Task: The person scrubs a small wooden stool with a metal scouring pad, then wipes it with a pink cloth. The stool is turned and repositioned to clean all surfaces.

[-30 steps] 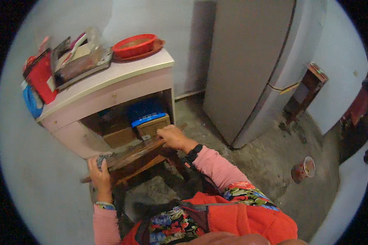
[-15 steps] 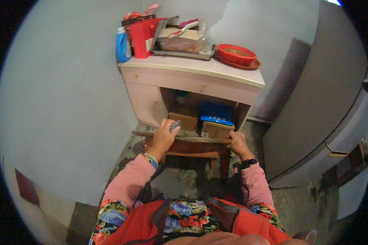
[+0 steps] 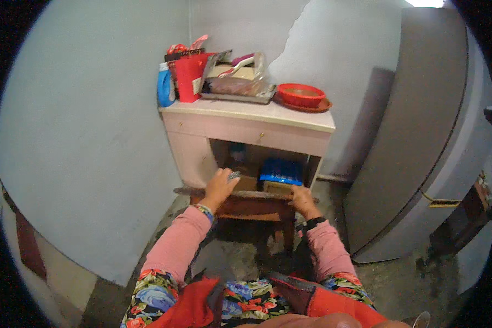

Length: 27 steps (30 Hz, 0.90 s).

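A low brown wooden stool or bench (image 3: 251,204) stands before me, its worn top seen nearly edge-on. My right hand (image 3: 304,201) is closed round the right end of that top. Near the left end is my left hand (image 3: 218,189), closed on a small grey, shiny piece (image 3: 233,175) that pokes out between thumb and fingers; its kind is unclear. Whether the left hand also touches the stool top cannot be made out. Just beyond, inside an open cabinet (image 3: 186,150), a blue package (image 3: 281,170) lies on a carton (image 3: 277,188), partly hidden by the stool.
On the cabinet top stand a blue bottle (image 3: 164,86), a red bag (image 3: 187,81), a metal tray (image 3: 238,97) with bagged things, and a red basin (image 3: 302,95). A tall grey refrigerator (image 3: 404,136) rises at the right. A pale wall (image 3: 87,136) closes the left side.
My view has tilted up, so the cabinet sits lower in it. The stool top now covers more of the carton. Both hands keep their holds.
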### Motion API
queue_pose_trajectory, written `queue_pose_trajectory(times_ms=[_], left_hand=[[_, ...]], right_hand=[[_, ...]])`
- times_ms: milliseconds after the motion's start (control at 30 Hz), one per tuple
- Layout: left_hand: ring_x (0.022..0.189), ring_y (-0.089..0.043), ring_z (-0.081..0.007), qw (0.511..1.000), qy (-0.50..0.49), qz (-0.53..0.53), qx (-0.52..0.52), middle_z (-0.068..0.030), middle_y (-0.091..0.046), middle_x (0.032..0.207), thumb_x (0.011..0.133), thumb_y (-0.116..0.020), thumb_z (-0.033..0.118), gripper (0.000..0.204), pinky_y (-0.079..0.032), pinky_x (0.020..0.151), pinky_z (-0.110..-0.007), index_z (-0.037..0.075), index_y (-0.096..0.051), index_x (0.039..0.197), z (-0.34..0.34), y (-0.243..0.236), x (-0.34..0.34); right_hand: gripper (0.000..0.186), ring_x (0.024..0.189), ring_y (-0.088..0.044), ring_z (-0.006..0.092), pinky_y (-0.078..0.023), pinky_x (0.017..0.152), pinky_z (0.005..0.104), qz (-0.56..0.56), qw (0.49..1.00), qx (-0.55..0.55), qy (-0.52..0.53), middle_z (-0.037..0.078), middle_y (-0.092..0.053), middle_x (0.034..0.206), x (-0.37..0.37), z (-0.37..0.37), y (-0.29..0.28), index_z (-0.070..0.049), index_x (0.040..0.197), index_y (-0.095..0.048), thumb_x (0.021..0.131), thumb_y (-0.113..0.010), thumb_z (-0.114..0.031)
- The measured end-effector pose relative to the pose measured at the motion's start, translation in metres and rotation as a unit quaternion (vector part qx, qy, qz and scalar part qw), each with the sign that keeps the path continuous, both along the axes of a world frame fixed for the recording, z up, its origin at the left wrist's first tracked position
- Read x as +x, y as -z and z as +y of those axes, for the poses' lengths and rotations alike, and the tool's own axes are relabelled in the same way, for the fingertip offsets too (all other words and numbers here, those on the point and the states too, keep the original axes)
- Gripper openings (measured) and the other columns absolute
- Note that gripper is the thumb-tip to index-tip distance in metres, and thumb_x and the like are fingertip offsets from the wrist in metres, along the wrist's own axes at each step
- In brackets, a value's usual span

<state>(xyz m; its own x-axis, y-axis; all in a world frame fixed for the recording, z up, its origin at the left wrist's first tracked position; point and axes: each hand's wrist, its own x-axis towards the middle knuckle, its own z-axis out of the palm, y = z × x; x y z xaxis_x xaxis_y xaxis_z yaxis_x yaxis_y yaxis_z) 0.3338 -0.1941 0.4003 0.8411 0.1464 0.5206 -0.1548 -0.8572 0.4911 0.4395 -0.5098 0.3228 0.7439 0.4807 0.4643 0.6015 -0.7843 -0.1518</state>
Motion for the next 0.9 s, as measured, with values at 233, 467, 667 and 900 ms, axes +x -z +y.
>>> queue_pose_trajectory(times_ms=[233,467,667,900], left_hand=[[0.096,-0.06,-0.0408,0.999,-0.03,0.014,0.009,-0.0156,-0.06,0.106,0.089,-0.063,0.041,0.035,-0.049,0.079,-0.049,0.01,-0.059,0.106,0.001,0.008,0.006],[0.095,-0.061,-0.0402,0.999,-0.045,0.03,-0.002,-0.0136,-0.061,0.106,0.088,-0.063,0.041,0.035,-0.048,0.08,-0.048,0.011,-0.059,0.106,-0.002,0.009,0.005],[0.094,-0.06,-0.0399,0.998,-0.042,0.04,-0.001,-0.0143,-0.06,0.105,0.088,-0.063,0.039,0.033,-0.048,0.079,-0.048,0.01,-0.06,0.104,0.001,0.01,0.008],[0.095,-0.059,-0.0402,1.0,-0.029,-0.006,-0.004,-0.0161,-0.06,0.104,0.087,-0.064,0.037,0.033,-0.048,0.078,-0.048,0.009,-0.059,0.102,-0.001,0.01,0.007]], right_hand=[[0.016,0.087,-0.061,0.0384,-0.044,0.08,0.0486,-0.008,0.998,0.058,-0.03,0.015,-0.064,0.081,0.005,-0.004,0.01,-0.007,0.084,-0.06,0.072,-0.069,-0.012],[0.026,0.097,-0.06,0.0355,-0.039,0.091,0.0478,0.002,0.994,0.102,-0.047,0.012,-0.064,0.089,0.008,-0.003,0.02,-0.01,0.086,-0.059,0.064,-0.073,-0.012],[0.01,0.103,-0.06,0.0341,-0.035,0.098,0.0515,0.013,0.989,0.141,-0.052,0.012,-0.065,0.092,-0.003,-0.003,0.013,-0.009,0.09,-0.058,0.082,-0.055,-0.005],[0.012,0.113,-0.057,0.0341,-0.032,0.103,0.053,0.03,0.989,0.13,-0.064,0.015,-0.066,0.103,-0.006,-0.005,0.005,-0.008,0.091,-0.058,0.079,-0.06,-0.005]])
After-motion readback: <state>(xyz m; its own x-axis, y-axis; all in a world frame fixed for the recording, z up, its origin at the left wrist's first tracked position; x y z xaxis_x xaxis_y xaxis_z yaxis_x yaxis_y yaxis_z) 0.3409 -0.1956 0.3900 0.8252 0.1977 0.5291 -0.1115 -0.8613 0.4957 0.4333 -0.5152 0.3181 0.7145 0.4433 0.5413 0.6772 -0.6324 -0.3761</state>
